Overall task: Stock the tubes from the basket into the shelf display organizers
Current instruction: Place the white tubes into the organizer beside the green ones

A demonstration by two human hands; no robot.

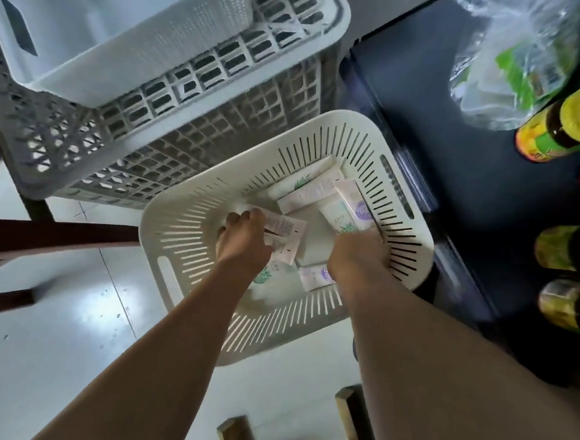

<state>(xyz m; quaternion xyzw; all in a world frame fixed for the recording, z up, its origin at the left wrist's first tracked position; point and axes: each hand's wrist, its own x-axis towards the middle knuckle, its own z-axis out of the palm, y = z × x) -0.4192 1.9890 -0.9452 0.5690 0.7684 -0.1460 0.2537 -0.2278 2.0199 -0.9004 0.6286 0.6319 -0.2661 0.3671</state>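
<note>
White and pink tubes [313, 192] lie heaped in the cream slotted basket [184, 236], which stands on the pale floor [51, 323]. Left hand [242, 239]: fingers curled round several tubes, holding them. Right hand [357, 250]: low at the basket's right wall, against the pile; fingers hidden, so its grip cannot be told. Grey crates [186, 116] stand behind the basket; bottles [569, 126] line the dark shelf [475, 147] at right.
</note>
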